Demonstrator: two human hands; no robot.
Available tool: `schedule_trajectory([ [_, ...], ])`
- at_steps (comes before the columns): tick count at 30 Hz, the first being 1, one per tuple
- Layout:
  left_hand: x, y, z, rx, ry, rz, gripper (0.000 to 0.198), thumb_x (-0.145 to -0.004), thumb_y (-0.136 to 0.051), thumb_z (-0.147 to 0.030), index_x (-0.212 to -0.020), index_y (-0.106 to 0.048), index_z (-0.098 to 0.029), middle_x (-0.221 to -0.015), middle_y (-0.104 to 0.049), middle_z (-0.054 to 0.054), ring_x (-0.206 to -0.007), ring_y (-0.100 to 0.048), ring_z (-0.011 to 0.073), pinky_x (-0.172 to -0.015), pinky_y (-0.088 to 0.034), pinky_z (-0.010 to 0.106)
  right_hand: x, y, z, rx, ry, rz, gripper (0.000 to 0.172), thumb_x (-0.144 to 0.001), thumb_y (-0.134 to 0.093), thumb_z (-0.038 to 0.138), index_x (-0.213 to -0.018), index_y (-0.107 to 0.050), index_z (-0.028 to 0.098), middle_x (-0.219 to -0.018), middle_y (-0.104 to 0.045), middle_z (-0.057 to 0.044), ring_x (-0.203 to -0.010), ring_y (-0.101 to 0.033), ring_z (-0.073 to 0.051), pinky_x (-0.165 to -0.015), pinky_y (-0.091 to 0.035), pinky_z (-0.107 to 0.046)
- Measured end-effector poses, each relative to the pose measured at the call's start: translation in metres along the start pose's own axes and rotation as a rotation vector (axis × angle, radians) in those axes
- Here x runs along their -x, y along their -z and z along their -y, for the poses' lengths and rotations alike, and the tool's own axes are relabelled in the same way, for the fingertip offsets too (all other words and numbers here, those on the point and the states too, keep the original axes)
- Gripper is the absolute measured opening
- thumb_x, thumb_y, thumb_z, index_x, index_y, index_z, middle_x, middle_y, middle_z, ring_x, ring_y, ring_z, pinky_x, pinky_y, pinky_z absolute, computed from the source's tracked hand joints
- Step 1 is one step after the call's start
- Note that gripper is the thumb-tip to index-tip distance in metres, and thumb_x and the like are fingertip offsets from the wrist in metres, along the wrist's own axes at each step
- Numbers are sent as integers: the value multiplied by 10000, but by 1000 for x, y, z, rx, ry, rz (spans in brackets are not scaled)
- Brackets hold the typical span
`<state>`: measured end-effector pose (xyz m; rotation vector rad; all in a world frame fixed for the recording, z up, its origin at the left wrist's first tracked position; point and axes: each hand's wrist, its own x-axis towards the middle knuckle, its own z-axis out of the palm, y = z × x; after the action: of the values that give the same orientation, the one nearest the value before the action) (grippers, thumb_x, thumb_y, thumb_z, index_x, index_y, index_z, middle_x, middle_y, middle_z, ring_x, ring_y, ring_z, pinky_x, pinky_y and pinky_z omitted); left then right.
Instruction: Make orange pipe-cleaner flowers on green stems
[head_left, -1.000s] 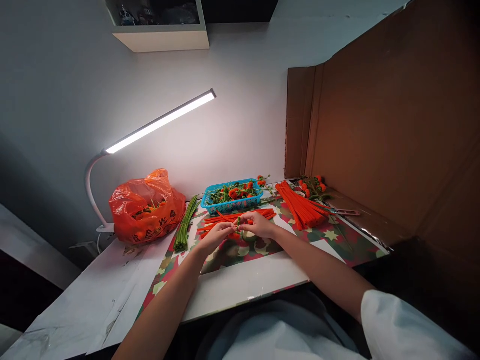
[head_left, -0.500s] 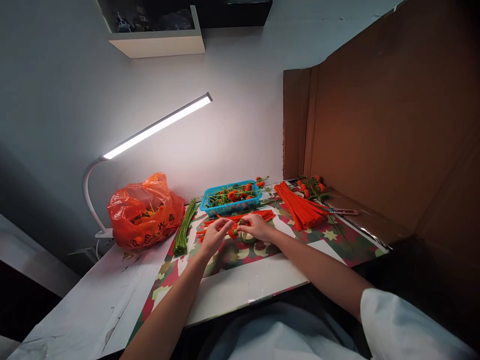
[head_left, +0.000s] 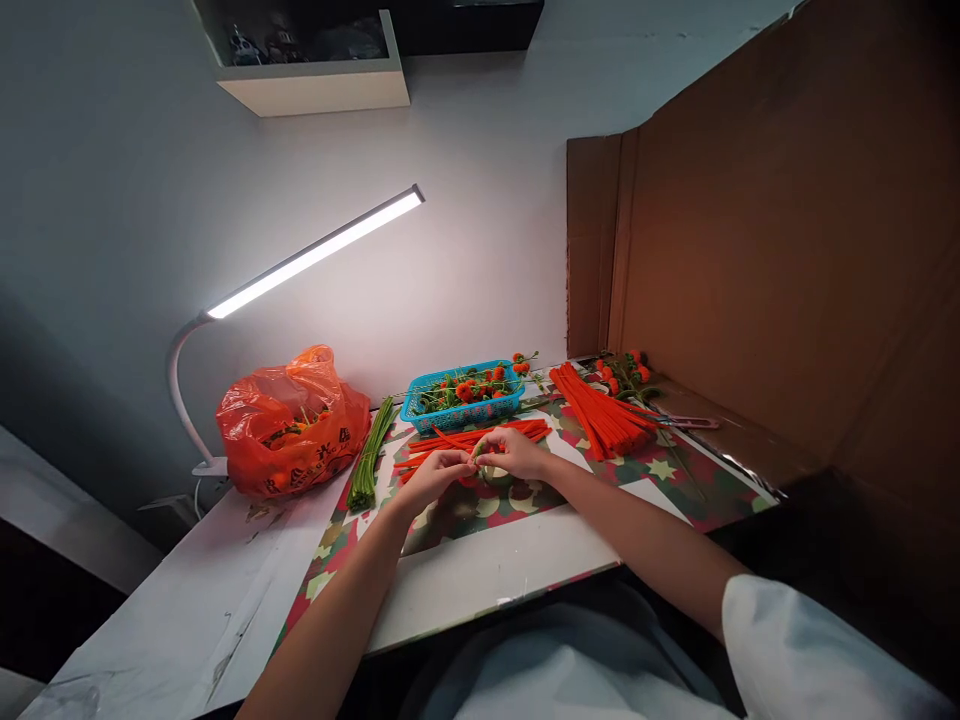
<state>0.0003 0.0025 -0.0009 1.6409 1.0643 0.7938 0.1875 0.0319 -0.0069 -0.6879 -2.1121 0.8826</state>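
Note:
My left hand [head_left: 435, 478] and my right hand [head_left: 519, 456] meet over the patterned mat, fingertips pinched together. Between them is a small green chenille stem piece [head_left: 478, 453], partly covered by the fingers. Both hands appear closed on it. Just beyond my fingers lie loose red-orange chenille stems [head_left: 450, 440]. A bit of red-orange shows behind the right fingers, too hidden to make out. Left of the hands rests a bundle of green chenille stems [head_left: 366, 470].
A blue basket [head_left: 427, 422] holds orange pompom flowers with green stems. To the right lie a thick red-orange stem bundle [head_left: 600, 415], more flowers [head_left: 636, 374] and a pink-handled tool [head_left: 694, 423]. An orange plastic bag [head_left: 277, 440] and lamp [head_left: 315, 255] stand left; cardboard [head_left: 750, 260] walls the right.
My left hand has moved right and its fingertips now meet those of my right hand at the green piece. The red-orange part below has become mostly hidden.

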Motion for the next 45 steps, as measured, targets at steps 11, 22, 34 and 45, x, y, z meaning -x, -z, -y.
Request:
schedule_trajectory([
  [11, 2, -1, -3, 377, 105, 116, 173, -670, -590, -293, -664, -635, -126, -758, -683, 89, -769, -623, 222, -743, -459, 336, -1, -1, 4, 64, 58, -31, 100, -786, -621, 216, -841, -683, 161, -805, -629, -32, -769, -543, -147, -710, -396, -250],
  [22, 6, -11, -10, -624, -408, -359, 157, -751, -598, -311, -669, -638, -183, -814, -663, 42, -754, -595, 173, -700, -438, 270, -1, -5, 2, 270, -66, -122, 91, -792, -622, 214, -830, -700, 187, -794, -662, -32, -802, -557, -166, -747, -334, -277],
  [34, -1, 2, -2, -279, -129, -60, 284, -749, -562, -420, -713, -642, -150, -772, -637, 38, -709, -564, 162, -638, -426, 251, 0, 0, 3, 301, 25, -38, 81, -797, -645, 244, -836, -698, 198, -774, -645, -28, -846, -548, -170, -824, -327, -318],
  [45, 4, 8, 0, 187, 82, 86, 243, -698, -635, -368, -770, -694, -144, -793, -685, 73, -799, -617, 200, -728, -449, 290, -2, 0, -1, 188, 80, -29, 107, -761, -669, 228, -849, -685, 170, -824, -650, -39, -835, -552, -166, -760, -382, -269],
])
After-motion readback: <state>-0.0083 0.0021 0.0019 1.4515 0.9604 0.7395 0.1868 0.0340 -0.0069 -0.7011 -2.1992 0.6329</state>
